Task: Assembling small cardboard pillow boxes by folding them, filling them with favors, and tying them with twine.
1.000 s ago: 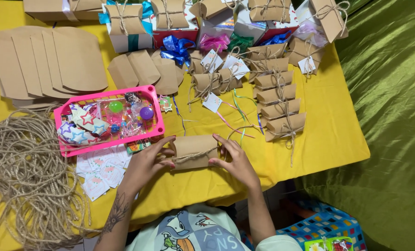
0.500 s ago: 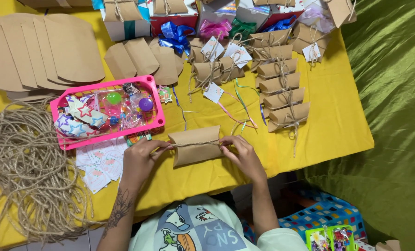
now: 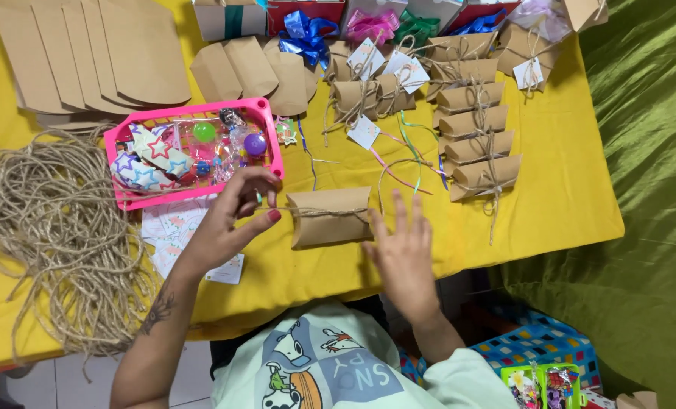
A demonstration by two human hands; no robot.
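A brown kraft pillow box [image 3: 330,217] lies on the yellow tablecloth [image 3: 550,174] in front of me, with jute twine [image 3: 319,213] wrapped across it. My left hand [image 3: 228,223] pinches the twine's end just left of the box, beside the pink tray. My right hand [image 3: 404,254] hovers at the box's right end with its fingers spread, holding nothing.
The pink tray [image 3: 274,132] holds small toys and star stickers. A large tangle of jute twine [image 3: 46,227] lies at the left. Flat unfolded kraft boxes [image 3: 111,53] lie at the back left, several tied boxes [image 3: 478,144] at the right, wrapped gifts with bows [image 3: 308,34] behind. Green cloth [image 3: 648,189] hangs right.
My left hand has lifted off the box and now pulls the twine leftward. My right hand has let go of the box's right end and opened. The camera has shifted closer.
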